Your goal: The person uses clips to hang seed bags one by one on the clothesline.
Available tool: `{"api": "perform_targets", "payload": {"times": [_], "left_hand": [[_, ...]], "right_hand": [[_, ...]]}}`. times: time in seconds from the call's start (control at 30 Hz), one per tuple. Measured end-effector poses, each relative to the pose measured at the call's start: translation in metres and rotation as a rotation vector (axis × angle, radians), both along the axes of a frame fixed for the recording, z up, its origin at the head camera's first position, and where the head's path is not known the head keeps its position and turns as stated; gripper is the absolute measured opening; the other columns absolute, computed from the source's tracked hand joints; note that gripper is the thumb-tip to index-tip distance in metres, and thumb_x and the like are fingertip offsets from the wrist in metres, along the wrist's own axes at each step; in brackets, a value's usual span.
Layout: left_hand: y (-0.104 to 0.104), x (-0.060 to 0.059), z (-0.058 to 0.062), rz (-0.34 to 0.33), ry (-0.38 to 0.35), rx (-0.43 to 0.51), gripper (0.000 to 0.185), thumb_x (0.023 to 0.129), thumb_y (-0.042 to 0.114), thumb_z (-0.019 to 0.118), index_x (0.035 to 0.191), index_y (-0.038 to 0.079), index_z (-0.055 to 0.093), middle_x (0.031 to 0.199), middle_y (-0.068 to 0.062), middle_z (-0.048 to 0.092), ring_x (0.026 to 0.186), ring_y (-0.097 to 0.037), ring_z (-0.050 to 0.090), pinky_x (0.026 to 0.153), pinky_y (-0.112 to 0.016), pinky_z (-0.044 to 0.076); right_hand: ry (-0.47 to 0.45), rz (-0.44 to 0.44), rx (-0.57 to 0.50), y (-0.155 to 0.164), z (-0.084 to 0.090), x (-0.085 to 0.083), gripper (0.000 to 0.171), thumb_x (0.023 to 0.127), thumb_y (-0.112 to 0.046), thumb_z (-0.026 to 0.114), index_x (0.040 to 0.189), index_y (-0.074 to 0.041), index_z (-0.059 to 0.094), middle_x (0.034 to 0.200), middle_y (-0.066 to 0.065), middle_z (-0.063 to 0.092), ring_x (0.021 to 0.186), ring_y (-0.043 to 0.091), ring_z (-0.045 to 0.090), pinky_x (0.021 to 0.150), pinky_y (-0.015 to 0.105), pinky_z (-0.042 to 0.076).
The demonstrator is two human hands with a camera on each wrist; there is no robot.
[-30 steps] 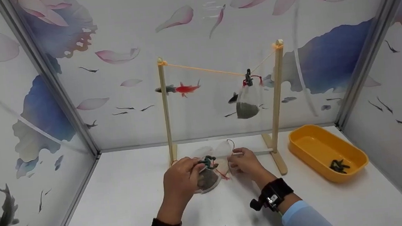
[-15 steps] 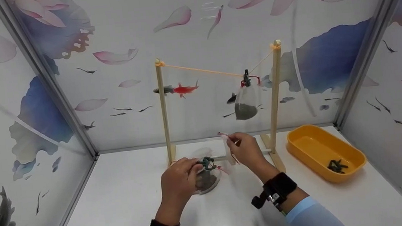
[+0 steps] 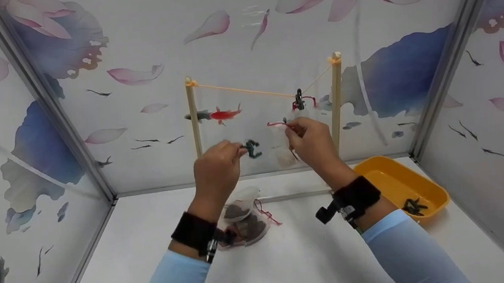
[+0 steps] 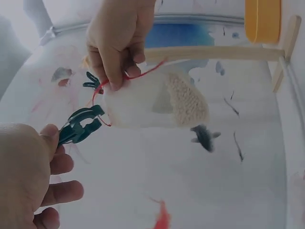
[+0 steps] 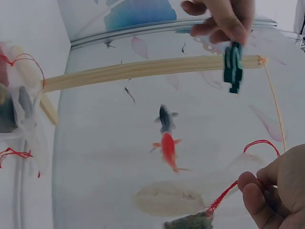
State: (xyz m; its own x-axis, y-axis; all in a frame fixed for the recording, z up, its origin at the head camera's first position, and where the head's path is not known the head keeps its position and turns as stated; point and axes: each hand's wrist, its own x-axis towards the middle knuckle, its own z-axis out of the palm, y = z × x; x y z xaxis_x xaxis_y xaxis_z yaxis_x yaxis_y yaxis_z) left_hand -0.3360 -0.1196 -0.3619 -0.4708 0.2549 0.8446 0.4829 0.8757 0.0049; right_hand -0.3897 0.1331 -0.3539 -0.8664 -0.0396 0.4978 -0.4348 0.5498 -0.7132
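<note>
Both hands are raised above a white table [image 3: 316, 254], in front of a wooden stand [image 3: 336, 97] across whose two posts an orange string [image 3: 243, 90] is tied. By the left hand [image 3: 218, 167], a dark green clip [image 4: 78, 126] is pinched at its handle end between thumb and finger; its jaws are parted and pointed toward the other hand, and the remaining fingers are held loosely away from it. By the right hand [image 3: 313, 138], a sheer pouch [image 4: 186, 102] is pinched at its upper edge, together with its red drawstring [image 3: 275, 123]; pale, grainy contents are gathered at the pouch's far end. Pouch and clip are held below the string, and in the head view a gap is shown between them. Near the right-hand post, a second clip [image 3: 299, 99] is fastened on the string, with red cord beside it; what is hung there is mostly hidden by the right hand. On the table, below the left hand, filled pouches [image 3: 249, 227] are laid close together. To the right, a yellow tray [image 3: 401, 178] is partly covered by the right arm, and several green clips [image 3: 415, 207] are heaped in it. Black bands [image 3: 194, 232] are worn on both wrists.
</note>
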Motion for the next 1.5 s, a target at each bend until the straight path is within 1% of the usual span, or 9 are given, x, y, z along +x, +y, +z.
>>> {"api": "perform_targets", "payload": {"times": [0.13, 0.27, 0.37, 0.5, 0.7, 0.87, 1.03, 1.2, 1.5], "left_hand": [[0.013, -0.026, 0.052, 0.076, 0.083, -0.128, 0.027, 0.109, 0.032, 0.076, 0.106, 0.007, 0.087, 0.095, -0.005, 0.083, 0.083, -0.023, 0.077, 0.074, -0.035, 0.068], [0.028, -0.046, 0.090, 0.109, 0.089, -0.208, 0.026, 0.110, 0.032, 0.075, 0.109, 0.009, 0.088, 0.098, -0.003, 0.083, 0.086, -0.023, 0.073, 0.078, -0.034, 0.069], [0.038, -0.058, 0.110, 0.113, 0.069, -0.254, 0.025, 0.109, 0.031, 0.075, 0.111, 0.010, 0.089, 0.098, -0.004, 0.082, 0.087, -0.023, 0.072, 0.080, -0.034, 0.069], [0.048, -0.072, 0.125, 0.108, 0.031, -0.305, 0.023, 0.110, 0.030, 0.075, 0.112, 0.011, 0.088, 0.099, -0.004, 0.080, 0.088, -0.023, 0.070, 0.085, -0.035, 0.070], [0.054, -0.089, 0.129, 0.105, -0.003, -0.283, 0.018, 0.108, 0.027, 0.078, 0.112, 0.014, 0.091, 0.099, -0.003, 0.080, 0.089, -0.022, 0.067, 0.090, -0.033, 0.069], [0.059, -0.094, 0.125, 0.114, -0.032, -0.251, 0.019, 0.107, 0.029, 0.079, 0.112, 0.016, 0.091, 0.098, -0.001, 0.079, 0.090, -0.022, 0.067, 0.089, -0.033, 0.069], [0.066, -0.093, 0.119, 0.097, -0.068, -0.243, 0.021, 0.107, 0.031, 0.077, 0.114, 0.017, 0.091, 0.101, -0.001, 0.081, 0.091, -0.023, 0.069, 0.089, -0.035, 0.069], [0.068, -0.091, 0.113, 0.085, -0.107, -0.278, 0.022, 0.108, 0.030, 0.076, 0.120, 0.016, 0.089, 0.105, -0.002, 0.082, 0.093, -0.023, 0.069, 0.088, -0.034, 0.069], [0.064, -0.081, 0.104, 0.097, -0.193, -0.367, 0.050, 0.109, 0.043, 0.072, 0.151, 0.014, 0.073, 0.127, -0.008, 0.079, 0.111, -0.026, 0.069, 0.092, -0.035, 0.069]], "right_hand": [[0.060, -0.061, 0.043, -0.004, 0.021, -0.003, 0.013, 0.113, -0.014, 0.072, 0.120, -0.005, 0.080, 0.103, 0.014, 0.081, 0.078, 0.021, 0.078, 0.067, 0.022, 0.061], [0.160, -0.130, 0.142, -0.007, 0.035, -0.006, 0.012, 0.112, -0.012, 0.072, 0.116, -0.003, 0.079, 0.100, 0.015, 0.080, 0.082, 0.025, 0.079, 0.072, 0.036, 0.067], [0.216, -0.150, 0.183, -0.010, 0.045, -0.008, 0.012, 0.112, -0.011, 0.072, 0.115, -0.001, 0.078, 0.102, 0.018, 0.080, 0.087, 0.029, 0.078, 0.079, 0.044, 0.069], [0.242, -0.161, 0.199, -0.011, 0.056, -0.008, 0.012, 0.112, -0.011, 0.072, 0.115, 0.000, 0.077, 0.102, 0.018, 0.080, 0.087, 0.029, 0.077, 0.080, 0.044, 0.068], [0.265, -0.162, 0.218, -0.013, 0.059, -0.013, 0.011, 0.113, -0.009, 0.071, 0.114, 0.000, 0.076, 0.103, 0.018, 0.080, 0.088, 0.029, 0.080, 0.081, 0.042, 0.070], [0.284, -0.164, 0.212, -0.011, 0.055, -0.018, 0.010, 0.112, -0.007, 0.071, 0.112, 0.002, 0.076, 0.101, 0.019, 0.081, 0.084, 0.029, 0.081, 0.077, 0.042, 0.070], [0.283, -0.149, 0.187, -0.009, 0.053, -0.020, 0.010, 0.112, -0.007, 0.071, 0.111, 0.001, 0.076, 0.098, 0.018, 0.081, 0.079, 0.027, 0.082, 0.072, 0.041, 0.068], [0.247, -0.129, 0.153, -0.008, 0.052, -0.017, 0.011, 0.113, -0.009, 0.070, 0.114, 0.000, 0.076, 0.099, 0.016, 0.080, 0.079, 0.025, 0.082, 0.074, 0.041, 0.068], [0.248, -0.150, 0.197, -0.008, 0.050, -0.013, 0.013, 0.113, -0.010, 0.070, 0.117, 0.000, 0.076, 0.104, 0.018, 0.081, 0.091, 0.030, 0.081, 0.084, 0.043, 0.070]]}}
